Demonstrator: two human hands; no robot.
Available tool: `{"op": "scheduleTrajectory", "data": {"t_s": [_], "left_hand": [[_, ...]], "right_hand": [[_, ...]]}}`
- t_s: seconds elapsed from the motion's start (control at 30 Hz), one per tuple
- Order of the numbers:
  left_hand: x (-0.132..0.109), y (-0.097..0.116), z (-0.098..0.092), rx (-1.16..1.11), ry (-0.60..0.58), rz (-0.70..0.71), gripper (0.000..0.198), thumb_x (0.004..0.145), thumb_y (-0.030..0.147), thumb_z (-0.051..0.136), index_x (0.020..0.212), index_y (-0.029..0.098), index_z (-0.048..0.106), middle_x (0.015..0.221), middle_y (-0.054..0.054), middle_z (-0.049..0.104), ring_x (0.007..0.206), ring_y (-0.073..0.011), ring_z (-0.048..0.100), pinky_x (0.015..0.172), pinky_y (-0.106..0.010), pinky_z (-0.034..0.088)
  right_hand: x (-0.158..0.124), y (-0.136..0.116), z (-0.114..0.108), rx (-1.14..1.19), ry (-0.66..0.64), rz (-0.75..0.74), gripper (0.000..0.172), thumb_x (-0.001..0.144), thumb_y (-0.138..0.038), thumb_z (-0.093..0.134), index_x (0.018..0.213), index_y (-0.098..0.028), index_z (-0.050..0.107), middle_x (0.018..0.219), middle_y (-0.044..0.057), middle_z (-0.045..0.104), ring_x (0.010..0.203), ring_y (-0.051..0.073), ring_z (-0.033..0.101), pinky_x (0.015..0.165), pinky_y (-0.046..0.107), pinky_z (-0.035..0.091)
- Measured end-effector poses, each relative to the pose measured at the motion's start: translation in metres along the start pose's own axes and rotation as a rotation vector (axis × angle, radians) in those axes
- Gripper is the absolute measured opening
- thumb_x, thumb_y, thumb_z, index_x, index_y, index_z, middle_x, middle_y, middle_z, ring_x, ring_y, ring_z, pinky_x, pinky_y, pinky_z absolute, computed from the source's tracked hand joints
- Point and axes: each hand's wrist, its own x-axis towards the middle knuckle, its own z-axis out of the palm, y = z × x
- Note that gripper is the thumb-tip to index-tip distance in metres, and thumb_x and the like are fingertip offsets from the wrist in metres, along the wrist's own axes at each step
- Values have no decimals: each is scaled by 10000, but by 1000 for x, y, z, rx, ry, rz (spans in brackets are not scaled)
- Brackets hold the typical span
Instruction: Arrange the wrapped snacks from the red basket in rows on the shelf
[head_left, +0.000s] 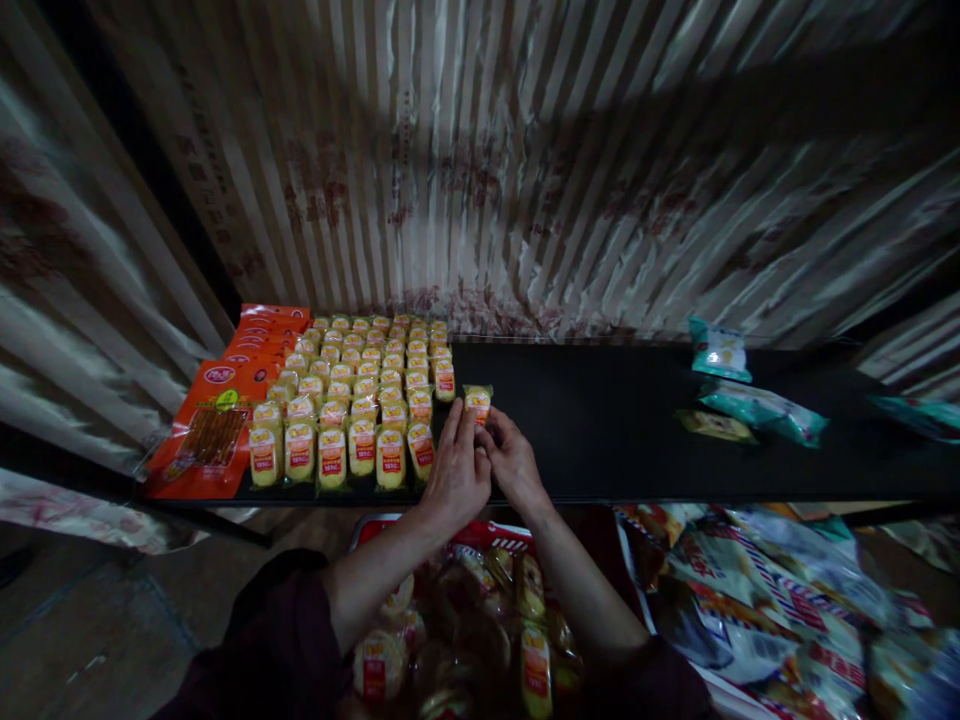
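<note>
Both my hands meet at the front of a black shelf (600, 420). My left hand (455, 465) and my right hand (512, 460) pinch one small yellow snack packet (478, 402) with a red label, standing upright on the shelf. Just left of it stand several rows of the same yellow packets (360, 400), set close together. The fingers of both hands are closed on the packet's lower edge.
Orange-red flat snack bags (217, 420) lie in a stack at the shelf's left end. Teal packets (761, 410) and a green one (718, 350) lie at the right. Below the shelf sits a box of more yellow packets (480, 630), with crumpled wrappers (787, 610) to the right.
</note>
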Motion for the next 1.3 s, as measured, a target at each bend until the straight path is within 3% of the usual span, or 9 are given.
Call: {"op": "scheduleTrajectory", "data": {"t_s": [0.27,0.43,0.8,1.03,1.3], "left_hand": [[13,-5,-5,-24,47,-36,525,788,164,567,1310,141,518,1503,-120,365,1437,-252,230,1212,-374,100],[17,-8,-2,34,50,-45,568,814,202,551,1369,139,450,1552,-110,267,1454,-248,172,1213,-390,83],[22,-17,0,82,18,-66,600,830,216,509,1411,105,402,1553,-130,252,1460,-237,149,1212,-393,58],[24,-16,1,390,-41,-78,597,876,236,379,1443,61,319,1552,-158,238,1456,-226,155,1203,-437,142],[25,-11,-2,438,-57,-74,591,891,276,354,1433,44,330,1539,-173,260,1452,-237,167,1194,-446,181]], "right_hand": [[20,1,17,6,-54,26,407,804,-348,543,1185,-210,583,948,56,695,844,211,659,810,359,528],[24,0,22,-24,-21,-4,378,788,-340,543,1147,-240,605,992,46,697,916,223,653,870,376,516],[31,5,27,-69,-91,-46,377,777,-262,489,1139,-243,592,1124,46,684,1035,226,637,970,401,474],[29,15,31,-258,-31,-107,399,781,-215,436,1135,-190,616,1124,96,665,1049,229,613,971,406,475],[36,21,31,-238,-6,-76,534,793,-284,480,1320,-207,515,1307,93,584,1217,257,524,1064,476,397]]}}
